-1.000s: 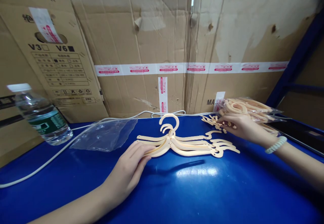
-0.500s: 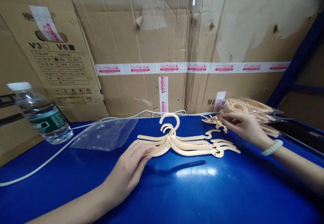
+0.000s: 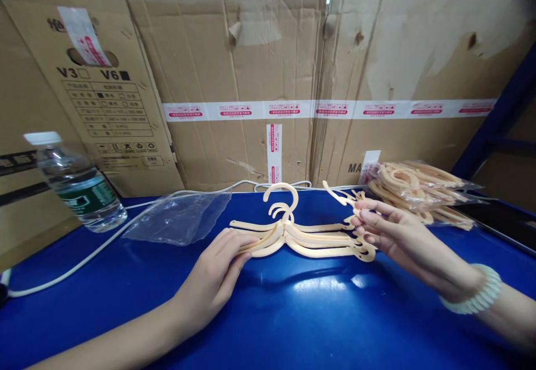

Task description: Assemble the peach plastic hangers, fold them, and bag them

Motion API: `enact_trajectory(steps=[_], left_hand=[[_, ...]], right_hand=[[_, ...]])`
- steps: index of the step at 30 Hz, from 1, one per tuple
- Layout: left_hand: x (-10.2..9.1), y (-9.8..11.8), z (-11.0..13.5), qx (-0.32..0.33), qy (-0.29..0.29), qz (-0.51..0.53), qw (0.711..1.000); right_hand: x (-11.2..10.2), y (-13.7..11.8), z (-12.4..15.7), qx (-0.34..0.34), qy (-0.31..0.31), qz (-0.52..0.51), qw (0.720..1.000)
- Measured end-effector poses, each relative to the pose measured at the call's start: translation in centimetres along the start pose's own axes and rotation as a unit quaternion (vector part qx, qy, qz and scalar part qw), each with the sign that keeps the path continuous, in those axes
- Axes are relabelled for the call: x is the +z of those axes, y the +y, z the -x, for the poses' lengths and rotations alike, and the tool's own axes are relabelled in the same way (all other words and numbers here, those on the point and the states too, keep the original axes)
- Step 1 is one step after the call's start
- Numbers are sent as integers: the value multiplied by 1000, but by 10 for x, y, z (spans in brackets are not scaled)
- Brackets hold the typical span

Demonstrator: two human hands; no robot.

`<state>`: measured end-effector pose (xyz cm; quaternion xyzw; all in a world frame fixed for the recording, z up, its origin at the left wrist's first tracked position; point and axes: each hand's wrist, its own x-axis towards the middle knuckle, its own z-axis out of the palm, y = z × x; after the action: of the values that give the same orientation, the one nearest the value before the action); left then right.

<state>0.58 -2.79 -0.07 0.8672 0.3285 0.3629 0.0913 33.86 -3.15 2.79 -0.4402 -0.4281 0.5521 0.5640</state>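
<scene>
Leftmost, a bottle (image 3: 86,191) stands toward the tabletop's (image 3: 293,320) back left corner; a bump could topple it. Next, a clear bag (image 3: 178,222) lies near the back edge. The left hand (image 3: 218,264) grasps the left ends of stacked hangers (image 3: 310,239), set midway along the tabletop toward its back edge; a loosened grip could let the stack fan apart. Farther right, the right hand (image 3: 402,236) pinches a small curved piece (image 3: 335,195) close to the hangers' right ends; whether its fingers touch them is unclear. Too light a pinch could drop it. Rightmost, packaged hangers (image 3: 419,183) pile near the back right corner; slick wrapping could let them slide if nudged.
</scene>
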Motion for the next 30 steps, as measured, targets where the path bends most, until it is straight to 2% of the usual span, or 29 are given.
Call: enact_trajectory(steps=[6,14,19,25,30], left_hand=[[0,-1,1,-1,6,-2,1000],[0,-1,-1,-9,8,6,1000],[-1,0,0,-14,8,12,1000],[-1,0,0,-12,10,8,1000],[-1,1,0,-8,14,-2,1000]], right_hand=[[2,2,-1,16,21,-3,1000],[2,7,-1,5,-60,77,995],[3,1,3,69,-132,71,986],[0,-2,2,148,-163,17,975],[-2,-2,0,158,-192,-23,968]])
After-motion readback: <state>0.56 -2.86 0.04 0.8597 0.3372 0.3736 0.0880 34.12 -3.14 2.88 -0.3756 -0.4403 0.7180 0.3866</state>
